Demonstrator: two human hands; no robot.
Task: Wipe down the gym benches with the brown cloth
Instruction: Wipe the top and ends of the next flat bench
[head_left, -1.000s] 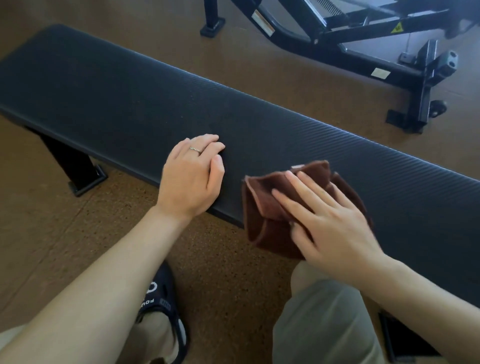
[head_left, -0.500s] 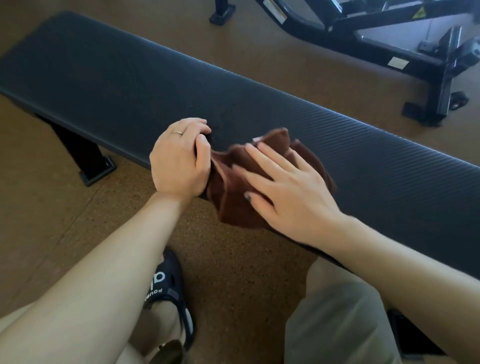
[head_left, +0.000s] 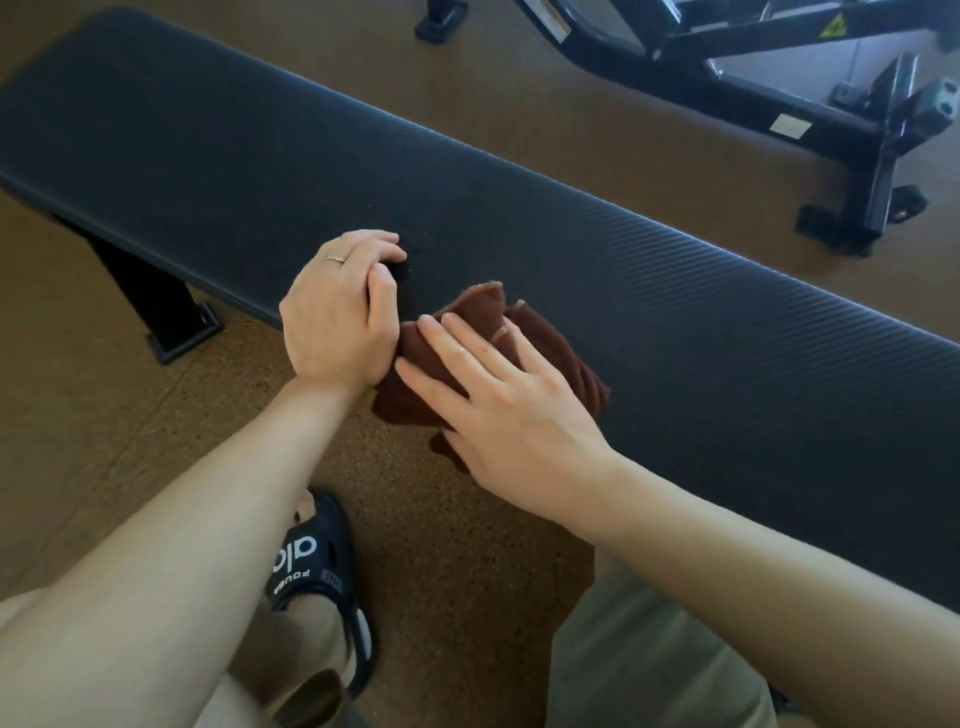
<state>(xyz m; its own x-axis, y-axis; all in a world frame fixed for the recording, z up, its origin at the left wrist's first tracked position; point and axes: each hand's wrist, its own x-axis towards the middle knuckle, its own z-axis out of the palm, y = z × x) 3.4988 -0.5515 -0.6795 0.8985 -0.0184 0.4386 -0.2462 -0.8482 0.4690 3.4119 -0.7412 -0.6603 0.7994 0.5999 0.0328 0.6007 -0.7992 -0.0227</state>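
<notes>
- Two hands work at the near edge of the long black bench (head_left: 519, 218), which runs slantwise across the head view from upper left to lower right.
- Our right hand (head_left: 498, 410) lies flat with the fingers (head_left: 467, 358) stretched out and slightly spread, palm down on the brown cloth (head_left: 550, 338). It presses the cloth rather than clutching it; no finger curls around the fabric.
- The brown cloth is bunched in loose folds on the padded top, at the near edge about midway along the bench. Part of it hangs over that edge, below our right palm. A lighter hem shows at its far corner.
- Our left hand (head_left: 337, 312) rests on the same edge just to the left of the cloth. Its fingers are curled under, half closed, knuckles up, and the fingertips touch the pad. The thumb side touches the cloth's left fold. We see a thin ring (head_left: 335, 258) on one finger. We cannot tell whether the curled fingers pinch anything beneath them.
- Both forearms are bare and reach in from the bottom of the frame.
- Below, on the brown speckled floor (head_left: 130, 415), a foot in a dark sandal (head_left: 311, 571) stands near the bench leg (head_left: 156, 306).
- Beyond the bench, well apart from it, stands the black frame of another machine (head_left: 779, 104).
</notes>
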